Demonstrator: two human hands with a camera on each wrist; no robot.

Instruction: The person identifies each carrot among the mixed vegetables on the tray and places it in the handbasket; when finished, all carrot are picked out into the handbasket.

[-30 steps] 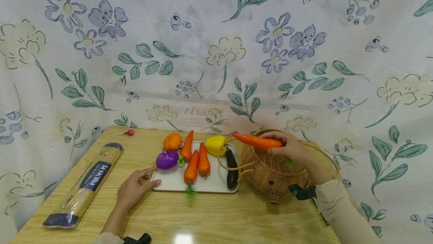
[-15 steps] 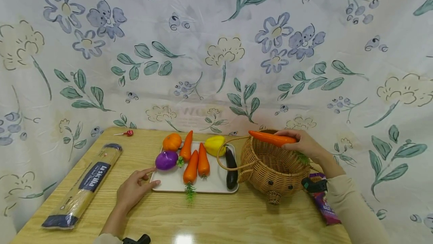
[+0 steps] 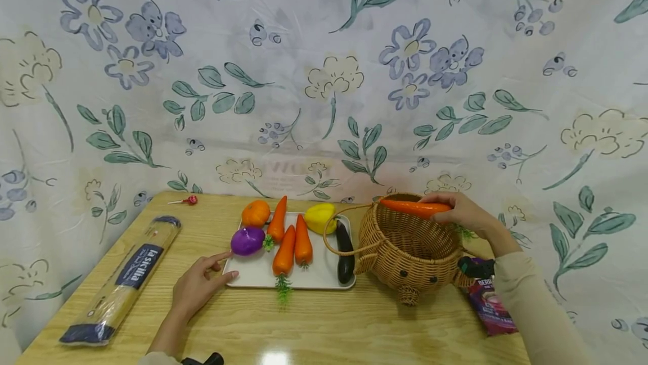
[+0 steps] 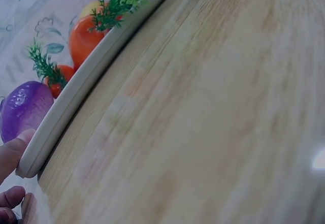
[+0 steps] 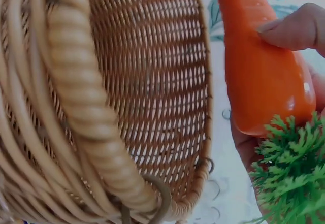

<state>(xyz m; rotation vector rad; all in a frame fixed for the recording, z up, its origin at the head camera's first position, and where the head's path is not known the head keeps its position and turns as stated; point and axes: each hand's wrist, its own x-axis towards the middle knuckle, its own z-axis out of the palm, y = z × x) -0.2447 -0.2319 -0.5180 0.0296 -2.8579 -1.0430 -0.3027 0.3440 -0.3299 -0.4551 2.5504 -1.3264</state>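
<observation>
Above the wicker basket (image 3: 405,261): one orange carrot (image 3: 411,207).
I log the right hand (image 3: 466,216) grasping it, long axis nearly level, tip left, leaves (image 5: 294,165) right; left hand (image 3: 196,285), fingers loose, touches the tray (image 3: 314,279).

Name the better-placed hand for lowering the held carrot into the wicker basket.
The right hand, most likely: it grips the carrot near the mouth of the basket, while the left hand touches the tray at the end away from the basket.
</observation>
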